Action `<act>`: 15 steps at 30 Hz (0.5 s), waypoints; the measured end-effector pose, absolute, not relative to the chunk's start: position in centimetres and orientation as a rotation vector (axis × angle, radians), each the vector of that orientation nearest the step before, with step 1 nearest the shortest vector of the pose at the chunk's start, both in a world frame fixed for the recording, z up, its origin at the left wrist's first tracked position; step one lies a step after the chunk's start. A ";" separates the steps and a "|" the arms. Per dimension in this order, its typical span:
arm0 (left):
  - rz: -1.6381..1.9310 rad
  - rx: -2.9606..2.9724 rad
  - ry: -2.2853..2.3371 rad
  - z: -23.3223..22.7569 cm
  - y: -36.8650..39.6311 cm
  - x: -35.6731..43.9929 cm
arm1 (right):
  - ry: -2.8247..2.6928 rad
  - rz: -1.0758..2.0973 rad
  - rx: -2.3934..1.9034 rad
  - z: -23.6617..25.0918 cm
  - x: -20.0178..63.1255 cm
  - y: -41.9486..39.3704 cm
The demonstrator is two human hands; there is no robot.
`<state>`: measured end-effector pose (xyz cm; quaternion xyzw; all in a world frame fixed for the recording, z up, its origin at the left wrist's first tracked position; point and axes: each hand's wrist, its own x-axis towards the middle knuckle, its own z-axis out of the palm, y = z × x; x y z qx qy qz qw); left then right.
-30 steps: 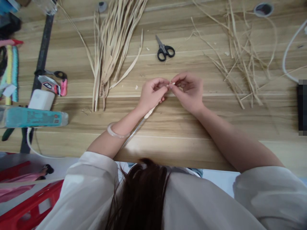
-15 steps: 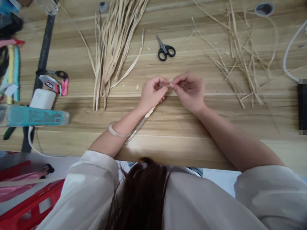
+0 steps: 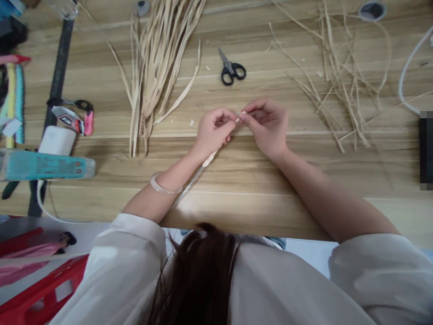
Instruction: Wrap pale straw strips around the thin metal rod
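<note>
**Straw-wrapped rod, held at its tip by 2 hands**

Wooden table [image 3: 237, 180], pale plank grain, serves as the work surface; the item is held just above it, near the middle.

Item: thin rod [image 3: 189, 186], clear or metallic, its upper part wrapped in pale straw strip [image 3: 212, 157]. It runs diagonally from under the left forearm up through the left hand [image 3: 212, 132] to a short tip [image 3: 242, 115] showing between both hands.

Handling, as judged: light, slender, fairly stiff in the core; the dry straw covering looks brittle and likely to fray or unwind if released. Best grasped on the wrapped section, close to the working end.

Position relative to fingers: left fingers curl shut around the wrapped length, thumb and forefinger pressed together at the tip. The right hand [image 3: 269, 126] pinches the same tip from the other side, remaining fingers loosely bent. Fingertips of both hands nearly touch.

Nearby: scissors [image 3: 231, 70] beyond the hands; 1 bundle of flat straw [image 3: 155, 67] to the left; loose straw scraps [image 3: 338, 85] to the right.
</note>
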<state>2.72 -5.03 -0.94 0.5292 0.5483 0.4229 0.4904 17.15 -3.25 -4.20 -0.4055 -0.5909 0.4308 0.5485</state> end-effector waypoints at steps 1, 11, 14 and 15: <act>1.026 1.283 1.331 -0.9 -5.1 2.7 | -1.400 1.020 -0.971 -4.2 17.2 -3.3; 1.019 1.220 1.312 -0.6 -5.0 2.8 | -1.483 0.979 -0.969 -4.7 17.3 -3.1; 1.018 1.212 1.309 -0.6 -4.9 2.8 | -1.511 0.969 -0.983 -4.8 17.3 -3.1; 1.017 1.211 1.311 -0.6 -4.9 2.8 | -1.523 0.962 -0.996 -4.8 17.4 -3.1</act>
